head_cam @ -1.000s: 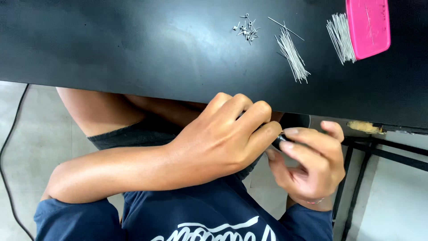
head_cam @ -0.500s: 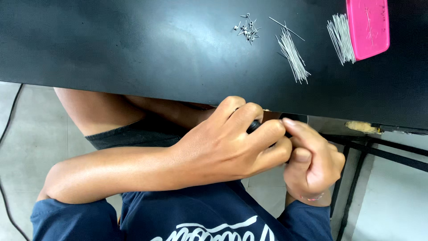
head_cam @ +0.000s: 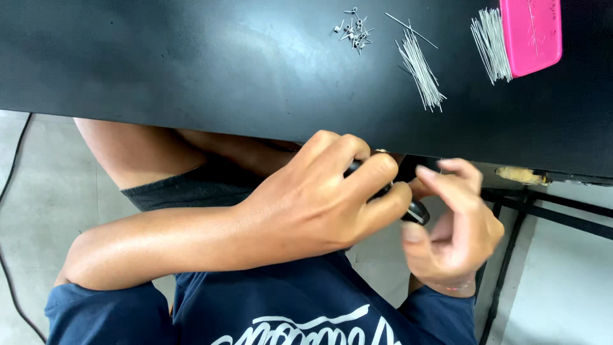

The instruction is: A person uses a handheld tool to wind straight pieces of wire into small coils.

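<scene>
My left hand (head_cam: 319, 204) is closed around a small dark tool (head_cam: 416, 212) just below the front edge of the black table (head_cam: 191, 64). Only the tool's end, with a light metal bit, shows past the fingers. My right hand (head_cam: 456, 230) is right beside it, index finger above and thumb below the tool's end, slightly blurred. Whether it grips anything is unclear. Both hands hover over my lap, off the table top.
On the table's far side lie a small heap of metal studs (head_cam: 354, 27), two fans of thin metal pins (head_cam: 421, 67) (head_cam: 491, 41) and a pink tray (head_cam: 530, 32). Black frame bars (head_cam: 549, 204) run under the table at right. A cable (head_cam: 13, 160) lies on the floor at left.
My right hand has loosened from a tight pinch against the left fingers; its index and thumb have spread. The tool's end now shows between the hands. The left hand kept its grip.
</scene>
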